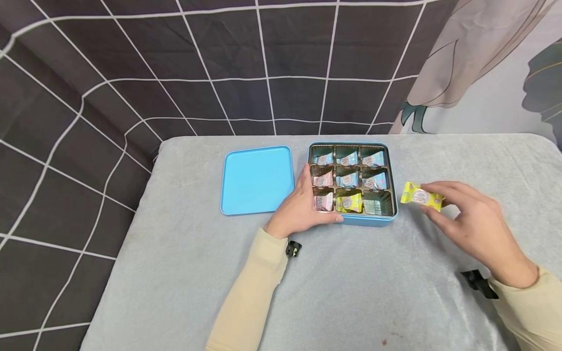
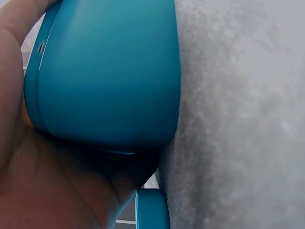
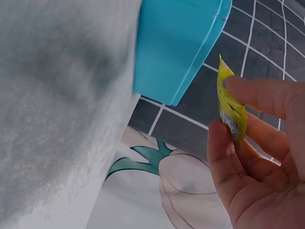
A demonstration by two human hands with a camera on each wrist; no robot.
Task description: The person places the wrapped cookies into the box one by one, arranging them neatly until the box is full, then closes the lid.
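Note:
A blue tin (image 1: 367,221) holds a dark divided tray with wrapped candies in three rows. Blue-wrapped candies (image 1: 347,180) fill the back row and part of the middle one; pink ones (image 1: 323,201) sit at the left. At the front middle lies a yellow candy (image 1: 349,203); the front-right compartment (image 1: 378,203) shows its bare ribbed floor. My left hand (image 1: 298,207) braces the tin's front-left corner, fingers straight along the side and thumb along the front. To the right of the tin, my right hand (image 1: 474,222) pinches another yellow-wrapped candy (image 3: 231,107) between thumb and fingers, above the cloth.
The blue lid (image 1: 256,180) lies flat left of the tin, close to my left hand. Grey cloth (image 1: 175,273) covers the table. Behind it hang a dark grid-patterned curtain (image 1: 232,53) and a light patterned curtain (image 1: 487,73) at the right.

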